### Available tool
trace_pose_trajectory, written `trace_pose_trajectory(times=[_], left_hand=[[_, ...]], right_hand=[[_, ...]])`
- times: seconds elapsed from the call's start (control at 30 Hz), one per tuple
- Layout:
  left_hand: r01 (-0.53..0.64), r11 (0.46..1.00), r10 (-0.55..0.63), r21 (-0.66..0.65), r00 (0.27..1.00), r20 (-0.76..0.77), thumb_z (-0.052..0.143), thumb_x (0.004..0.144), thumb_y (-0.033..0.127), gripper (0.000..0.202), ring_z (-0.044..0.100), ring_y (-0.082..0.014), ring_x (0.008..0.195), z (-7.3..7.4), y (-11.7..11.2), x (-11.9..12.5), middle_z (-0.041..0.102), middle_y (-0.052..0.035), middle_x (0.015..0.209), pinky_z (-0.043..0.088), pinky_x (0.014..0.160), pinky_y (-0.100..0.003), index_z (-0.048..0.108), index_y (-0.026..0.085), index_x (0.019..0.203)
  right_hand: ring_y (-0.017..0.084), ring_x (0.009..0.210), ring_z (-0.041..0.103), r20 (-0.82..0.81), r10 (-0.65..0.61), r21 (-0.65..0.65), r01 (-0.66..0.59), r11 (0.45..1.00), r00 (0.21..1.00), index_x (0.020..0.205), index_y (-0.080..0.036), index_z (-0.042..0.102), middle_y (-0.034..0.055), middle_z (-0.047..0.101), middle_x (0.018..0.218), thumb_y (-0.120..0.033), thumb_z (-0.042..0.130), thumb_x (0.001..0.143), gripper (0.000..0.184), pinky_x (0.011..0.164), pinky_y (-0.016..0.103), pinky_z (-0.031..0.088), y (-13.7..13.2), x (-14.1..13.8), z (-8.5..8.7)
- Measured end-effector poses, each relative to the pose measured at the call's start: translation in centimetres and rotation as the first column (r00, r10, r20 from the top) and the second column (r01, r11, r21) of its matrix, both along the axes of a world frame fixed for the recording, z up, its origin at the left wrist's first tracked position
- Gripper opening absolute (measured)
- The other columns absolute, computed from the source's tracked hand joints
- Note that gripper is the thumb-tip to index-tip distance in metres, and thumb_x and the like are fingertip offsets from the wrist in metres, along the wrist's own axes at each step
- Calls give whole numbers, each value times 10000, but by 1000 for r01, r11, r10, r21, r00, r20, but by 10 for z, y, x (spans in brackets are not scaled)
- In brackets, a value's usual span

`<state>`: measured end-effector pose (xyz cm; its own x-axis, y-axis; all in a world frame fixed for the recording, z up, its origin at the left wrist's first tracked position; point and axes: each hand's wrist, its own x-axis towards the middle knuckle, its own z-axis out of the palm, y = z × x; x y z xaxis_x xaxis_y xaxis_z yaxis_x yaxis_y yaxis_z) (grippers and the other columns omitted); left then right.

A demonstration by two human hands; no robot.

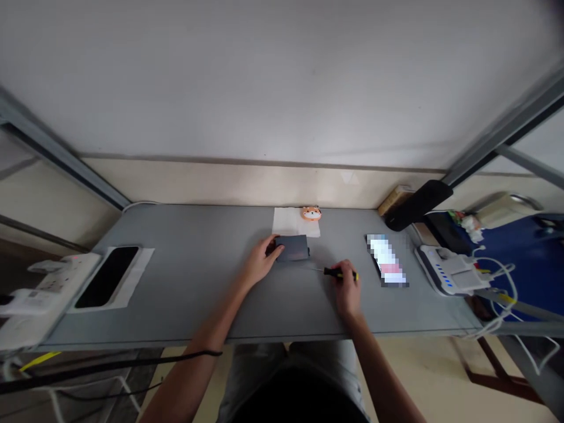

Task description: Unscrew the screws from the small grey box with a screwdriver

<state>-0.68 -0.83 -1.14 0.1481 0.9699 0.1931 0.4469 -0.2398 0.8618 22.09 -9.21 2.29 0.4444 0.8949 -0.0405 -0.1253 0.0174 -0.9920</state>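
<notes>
**Left hand steadies box, right hand brings screwdriver in**

Step in hand, as I read it: tool being lined up on the part, no contact yet. A dark flat box (293,248) lies mid-bench, toward the back, its far edge at or just over a white paper sheet (286,223). An orange toy figure (311,213) sits on the back corner of that sheet.

Left hand (259,261): fingers curled over the box's left end, thumb at the near edge, a light pinch that holds it flat on the bench (198,294).

Right hand (348,288): closed round the black-and-yellow handle of a screwdriver (339,274). The thin shaft points left toward the box's near right corner. The tip is near the box but apart from it. Tip type too small to tell.

What the next move calls for, judged from this: a small, precise closing of the gap between tip and box, with the left hand keeping the box from sliding. No screw heads are readable at this size, so I cannot tell the exact target.

Also on the bench: a phone with a blurred screen (388,258) right of the screwdriver, and a white charger block (445,270) further right. A dark phone (107,275) lies on a white sheet far left, with a white power strip (48,288) beside it.
</notes>
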Motion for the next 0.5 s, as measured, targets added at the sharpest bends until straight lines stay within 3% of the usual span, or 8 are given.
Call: trace_pose_trajectory(times=[0.07,0.2,0.5], left_hand=[[-14,998,20,69,996,-91,595,976,410,313,699,-218,985,-1,1,0,732,-67,1064,568,908,-369,681,227,1215],[2,985,38,171,972,-230,550,1004,424,301,667,-230,1058,-1,1,1,716,-73,1093,548,964,-391,705,229,1173],[19,964,80,266,932,-354,508,1025,433,318,631,-238,1044,-5,3,-3,683,-74,1044,545,981,-413,731,210,1065]], right_hand=[[151,639,476,117,-20,-58,27,998,993,631,-214,565,-12,511,626,-486,602,789,317,558,254,365,-1,-3,-4],[140,604,455,131,-98,-111,113,987,987,647,-206,564,-27,492,605,-595,579,788,414,567,260,374,-1,-7,-6],[143,601,442,138,-180,-103,194,975,974,611,-205,553,-19,491,578,-595,570,784,428,561,273,358,-2,-5,-6]])
